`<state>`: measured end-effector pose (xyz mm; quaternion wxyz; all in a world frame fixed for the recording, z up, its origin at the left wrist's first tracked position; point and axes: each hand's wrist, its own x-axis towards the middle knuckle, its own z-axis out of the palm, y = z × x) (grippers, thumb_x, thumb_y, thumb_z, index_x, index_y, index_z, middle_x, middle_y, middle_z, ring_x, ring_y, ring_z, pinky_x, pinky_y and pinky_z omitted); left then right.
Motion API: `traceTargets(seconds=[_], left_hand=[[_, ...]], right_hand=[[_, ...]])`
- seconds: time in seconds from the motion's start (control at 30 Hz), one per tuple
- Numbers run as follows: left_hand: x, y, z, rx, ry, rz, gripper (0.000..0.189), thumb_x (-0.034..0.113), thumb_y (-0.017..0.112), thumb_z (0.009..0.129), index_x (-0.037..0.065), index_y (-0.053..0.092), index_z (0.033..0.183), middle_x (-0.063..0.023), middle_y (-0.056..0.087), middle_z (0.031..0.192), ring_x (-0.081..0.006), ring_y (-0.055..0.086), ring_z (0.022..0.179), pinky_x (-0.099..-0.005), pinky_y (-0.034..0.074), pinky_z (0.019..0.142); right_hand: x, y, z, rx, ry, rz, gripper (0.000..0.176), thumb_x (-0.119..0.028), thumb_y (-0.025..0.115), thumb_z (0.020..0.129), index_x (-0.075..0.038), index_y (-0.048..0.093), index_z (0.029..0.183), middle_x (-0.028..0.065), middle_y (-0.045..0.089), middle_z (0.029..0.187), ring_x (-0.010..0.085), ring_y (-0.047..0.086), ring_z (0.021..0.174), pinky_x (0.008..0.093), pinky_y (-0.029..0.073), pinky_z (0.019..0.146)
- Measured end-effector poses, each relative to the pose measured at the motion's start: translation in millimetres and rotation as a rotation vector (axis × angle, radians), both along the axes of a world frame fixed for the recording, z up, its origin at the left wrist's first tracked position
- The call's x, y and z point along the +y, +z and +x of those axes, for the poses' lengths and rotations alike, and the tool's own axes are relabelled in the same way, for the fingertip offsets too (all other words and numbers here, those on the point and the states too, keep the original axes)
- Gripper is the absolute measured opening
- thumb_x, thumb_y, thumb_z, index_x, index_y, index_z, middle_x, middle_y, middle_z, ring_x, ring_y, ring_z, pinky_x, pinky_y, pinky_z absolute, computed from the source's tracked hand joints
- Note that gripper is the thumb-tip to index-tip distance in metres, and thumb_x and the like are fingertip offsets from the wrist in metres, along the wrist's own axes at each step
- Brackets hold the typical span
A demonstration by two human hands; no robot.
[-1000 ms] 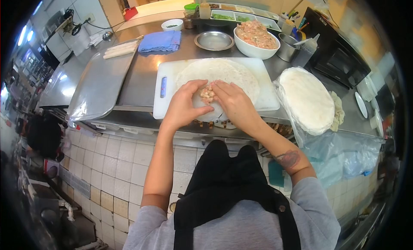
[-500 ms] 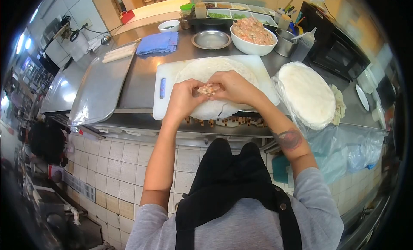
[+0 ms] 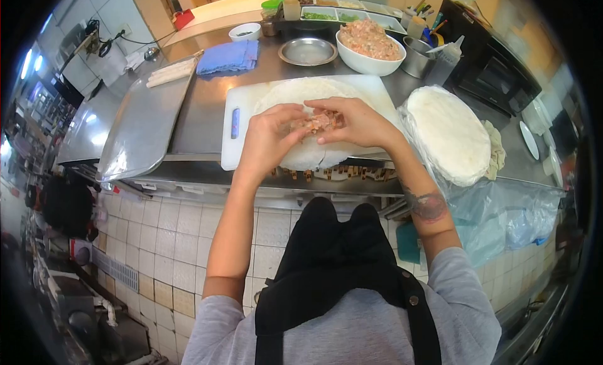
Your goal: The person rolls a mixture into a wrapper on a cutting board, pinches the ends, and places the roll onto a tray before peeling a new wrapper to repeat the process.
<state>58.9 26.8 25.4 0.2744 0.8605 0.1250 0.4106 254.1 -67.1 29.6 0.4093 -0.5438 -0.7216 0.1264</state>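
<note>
Your left hand (image 3: 269, 131) and right hand (image 3: 357, 121), loosely curled, hold the meat mixture (image 3: 324, 122) between them, perhaps touching the wrapper (image 3: 316, 158) below. A heaped bowl (image 3: 372, 65) stands far right.

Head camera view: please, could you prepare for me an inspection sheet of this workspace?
Surface: steel counter, bearing a white cutting board.
Job's things: minced mixture between the hands, above a pale round sheet on the board; white bowl beyond, heaped with similar mixture.
Clutter: blue cloths, metal dish, tray carrying pale rolls, stack of pale rounds at right.
Grippers: left hand and right hand, bare, curved around the mixture; firmness cannot be told.
Cables: black cord near the left wall, away from the board.
Surroundings: tiled floor, floor drain.
</note>
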Motion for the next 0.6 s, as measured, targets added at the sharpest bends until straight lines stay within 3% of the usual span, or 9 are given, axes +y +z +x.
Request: traceTargets(seconds=[0.1,0.17,0.27,0.4,0.53,0.6], left_hand=[[0,-6,6,0.046,-0.011,-0.034,0.019,0.000,0.075,0.073,0.001,0.073,0.093,-0.0111,0.072,0.097,-0.0208,0.069,0.081,-0.0308,0.054,0.075],[-1,-7,5,0.081,0.025,-0.004,0.017,-0.001,0.075,0.073,0.000,0.073,0.090,-0.0108,0.072,0.094,-0.0205,0.069,0.081,-0.0306,0.053,0.075],[4,-9,1,0.122,0.061,-0.006,0.015,-0.003,0.075,0.073,0.000,0.073,0.087,-0.0101,0.071,0.091,-0.0201,0.069,0.081,-0.0303,0.053,0.074],[11,-4,-7,0.191,0.075,-0.134,0.014,-0.003,0.075,0.072,0.000,0.074,0.085,-0.0099,0.072,0.090,-0.0197,0.069,0.081,-0.0297,0.053,0.075],[18,-11,-11,0.193,0.072,-0.222,0.021,-0.002,0.076,0.072,-0.001,0.073,0.092,-0.0089,0.071,0.091,-0.0187,0.068,0.087,-0.0289,0.052,0.081],[22,-17,-13,0.004,-0.070,-0.299,0.030,0.000,0.078,0.071,-0.002,0.071,0.100,-0.0079,0.071,0.093,-0.0169,0.067,0.092,-0.0289,0.051,0.086]], right_hand=[[2,-1,-4,0.012,-0.045,-0.006,0.034,-0.016,0.078,0.074,-0.004,0.071,0.105,0.0114,0.070,0.094,0.0249,0.064,0.082,0.0347,0.050,0.074],[2,-7,-16,-0.032,-0.135,0.016,0.016,-0.014,0.075,0.074,-0.005,0.074,0.087,0.0127,0.069,0.090,0.0287,0.062,0.087,0.0380,0.050,0.076],[7,-17,-22,-0.141,-0.178,0.146,0.009,-0.013,0.074,0.074,-0.006,0.074,0.079,0.0100,0.067,0.084,0.0284,0.061,0.084,0.0366,0.050,0.076],[13,-12,-26,-0.121,-0.210,0.015,0.009,-0.013,0.074,0.073,-0.006,0.073,0.078,0.0113,0.064,0.086,0.0279,0.060,0.083,0.0363,0.049,0.077],[16,-10,-13,-0.003,-0.140,-0.062,0.021,-0.015,0.079,0.071,-0.005,0.071,0.089,0.0127,0.061,0.099,0.0257,0.062,0.092,0.0353,0.050,0.078],[18,-11,-12,0.050,-0.119,-0.085,0.025,-0.016,0.080,0.070,-0.006,0.072,0.091,0.0145,0.061,0.104,0.0270,0.062,0.094,0.0364,0.050,0.079]])
